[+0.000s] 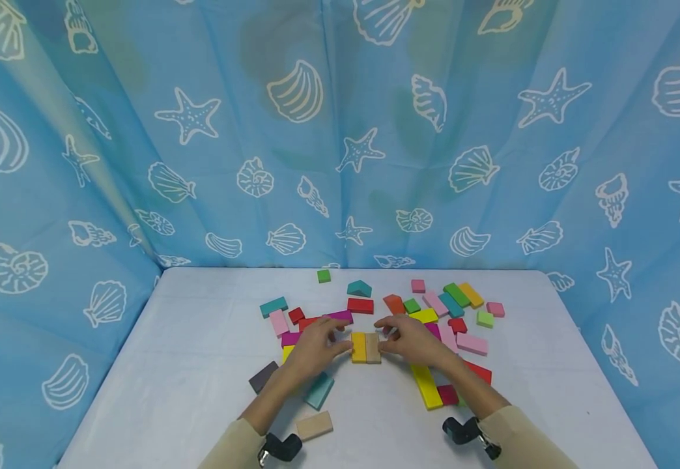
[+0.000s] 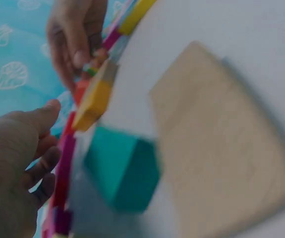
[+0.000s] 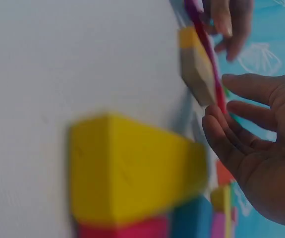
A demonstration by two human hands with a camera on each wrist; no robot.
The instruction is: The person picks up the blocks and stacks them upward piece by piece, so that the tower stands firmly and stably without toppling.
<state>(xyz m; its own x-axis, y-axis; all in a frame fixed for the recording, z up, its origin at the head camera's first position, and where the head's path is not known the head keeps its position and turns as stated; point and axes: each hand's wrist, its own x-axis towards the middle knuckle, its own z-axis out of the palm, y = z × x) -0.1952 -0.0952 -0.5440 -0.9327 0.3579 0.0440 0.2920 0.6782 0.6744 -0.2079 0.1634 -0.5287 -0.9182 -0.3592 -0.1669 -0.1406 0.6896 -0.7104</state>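
Two blocks stand side by side in the middle of the white table, an orange-yellow block [image 1: 358, 348] and a plain wooden block [image 1: 372, 348]. My left hand [image 1: 314, 345] is at the orange-yellow side, fingers loosely bent. In the left wrist view a gap shows between the left hand [image 2: 13, 148] and the orange-yellow block [image 2: 93, 104]. On the other side my right hand [image 1: 413, 339] has its fingertips right by the wooden block. Its fingers are relaxed and spread in the right wrist view, where the right hand [image 3: 266, 144] holds nothing.
A teal block [image 1: 319, 391], a flat wooden block [image 1: 314, 426] and a dark grey block [image 1: 264, 377] lie near my left forearm. By my right arm are a long yellow block [image 1: 426, 387] and several coloured blocks. A red block [image 1: 360, 306] lies behind the pair, before a shell-patterned curtain [image 1: 340, 163].
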